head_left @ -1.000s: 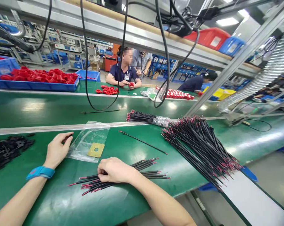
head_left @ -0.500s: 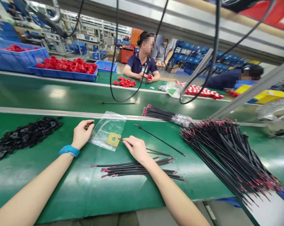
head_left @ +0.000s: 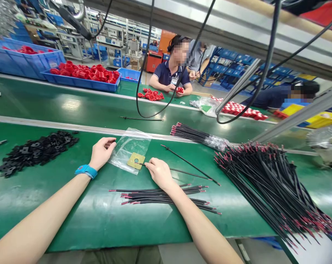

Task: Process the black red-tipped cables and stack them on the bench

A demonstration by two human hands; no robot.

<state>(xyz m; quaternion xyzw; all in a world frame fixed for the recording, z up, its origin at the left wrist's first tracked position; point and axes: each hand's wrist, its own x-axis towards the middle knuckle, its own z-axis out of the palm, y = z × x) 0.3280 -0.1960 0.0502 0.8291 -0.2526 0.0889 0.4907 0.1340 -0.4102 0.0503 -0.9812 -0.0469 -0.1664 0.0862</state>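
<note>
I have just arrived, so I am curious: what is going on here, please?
The right hand pinches a black cable, its tip at the yellow square plate. The left hand is beside the clear plastic bag; whether it grips anything is unclear. Loose black cables lie nearer the camera, with a big heap to the right. A co-worker opposite holds a red part.

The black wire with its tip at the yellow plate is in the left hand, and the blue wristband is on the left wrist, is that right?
Not quite: the head view shows the black wire in the right hand, not the left hand. Its tip is at the yellow plate, and the blue wristband is on the left wrist.
</note>
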